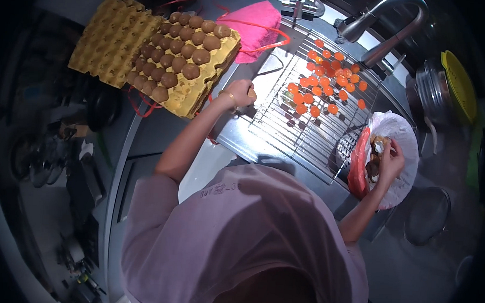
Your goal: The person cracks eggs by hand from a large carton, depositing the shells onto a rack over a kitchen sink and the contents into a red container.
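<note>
My left hand (239,93) is curled over the metal counter, left of the wire rack. A small yellowish object (251,93) shows between its fingers; what it is remains unclear. Many orange egg yolks (328,91) lie spread on the wire rack (283,143). At the right, my right hand (391,160) reaches into a basket lined with a white and red plastic bag (403,179). Its fingers are at brown and white shell-like scraps (376,147); whether they grip any is hidden. Brown-coated eggs (176,46) fill rows of a yellow egg tray (213,75).
Another egg tray (113,40), with bare cups, adjoins the filled one. Behind them lie a pink cloth (252,26) and red plastic string (286,41). A curved faucet (418,21) overhangs the rack's far side. A yellow strainer (458,88) and glass bowls (430,86) stand far right.
</note>
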A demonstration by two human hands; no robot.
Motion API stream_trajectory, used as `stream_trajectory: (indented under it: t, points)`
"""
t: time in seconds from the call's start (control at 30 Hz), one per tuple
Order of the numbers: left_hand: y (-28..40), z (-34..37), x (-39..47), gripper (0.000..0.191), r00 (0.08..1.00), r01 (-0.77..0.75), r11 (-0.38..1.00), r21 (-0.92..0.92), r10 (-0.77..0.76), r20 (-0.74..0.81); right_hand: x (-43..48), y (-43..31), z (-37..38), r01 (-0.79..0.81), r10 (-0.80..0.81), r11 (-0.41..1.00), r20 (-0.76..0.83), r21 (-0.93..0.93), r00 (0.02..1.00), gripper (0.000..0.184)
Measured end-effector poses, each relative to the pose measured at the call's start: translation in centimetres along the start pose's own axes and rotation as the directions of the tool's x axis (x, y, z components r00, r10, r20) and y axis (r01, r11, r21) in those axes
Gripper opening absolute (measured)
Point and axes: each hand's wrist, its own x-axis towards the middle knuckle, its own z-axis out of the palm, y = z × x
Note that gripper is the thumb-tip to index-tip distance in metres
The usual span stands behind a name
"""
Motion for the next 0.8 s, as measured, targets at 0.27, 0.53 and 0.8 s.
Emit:
stream_trajectory:
  t: [0.27, 0.53, 0.8]
  points:
    - [-2.3, 6.6, 6.0, 0.036, 0.761, -0.208, 0.893, 0.4, -0.109, 0.639, -1.2, 0.3, 0.8, 0.146, -0.147, 0.949, -0.017, 0.279, 0.989, 0.026]
    - [-5.2, 6.6, 4.9, 0.04, 0.848, -0.069, 0.961, 0.266, -0.084, 0.524, -4.7, -10.2, 8.0, 0.356, -0.498, 0.774, 0.158, 0.524, 0.852, 0.019]
    - [2.6, -0.7, 3.7, 0.024, 0.987, 0.151, 0.504, -0.851, -0.122, 0.103, -5.0, -15.6, 17.1, -0.227, -0.477, 0.642, 0.613, 0.733, 0.63, 0.044]
